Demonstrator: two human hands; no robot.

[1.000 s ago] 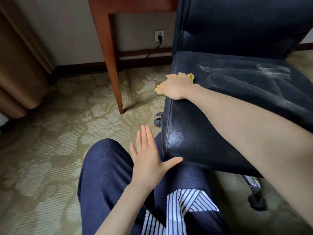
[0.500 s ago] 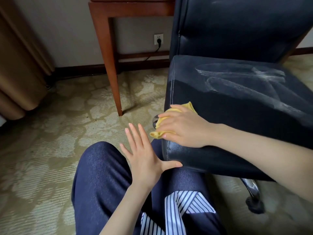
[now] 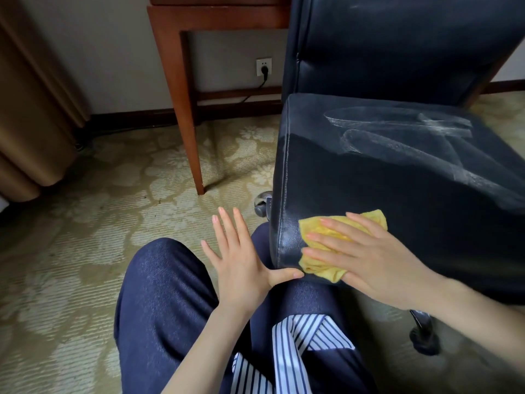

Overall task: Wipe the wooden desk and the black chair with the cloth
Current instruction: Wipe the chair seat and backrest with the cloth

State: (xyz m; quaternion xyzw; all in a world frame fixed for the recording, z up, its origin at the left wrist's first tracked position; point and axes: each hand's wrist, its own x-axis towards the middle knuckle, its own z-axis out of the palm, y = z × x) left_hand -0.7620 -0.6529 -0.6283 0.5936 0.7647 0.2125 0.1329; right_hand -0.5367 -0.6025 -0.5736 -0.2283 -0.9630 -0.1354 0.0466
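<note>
Patterned carpet [image 3: 85, 211] ran under the wooden desk [image 3: 181, 89]. Spread and empty, the left hand [image 3: 241, 260] had its thumb beside the black chair [image 3: 397, 191]; the yellow cloth [image 3: 324, 231] lay on the seat's front corner, pressed flat by the right hand [image 3: 377, 265]. Soft and light, it probably suited a flat palm.

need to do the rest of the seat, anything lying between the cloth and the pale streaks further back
Nothing visible. The right hand presses the cloth on the near left corner of the chair seat, and only bare leather lies between it and the streaks. The left hand is off to the side.
</note>
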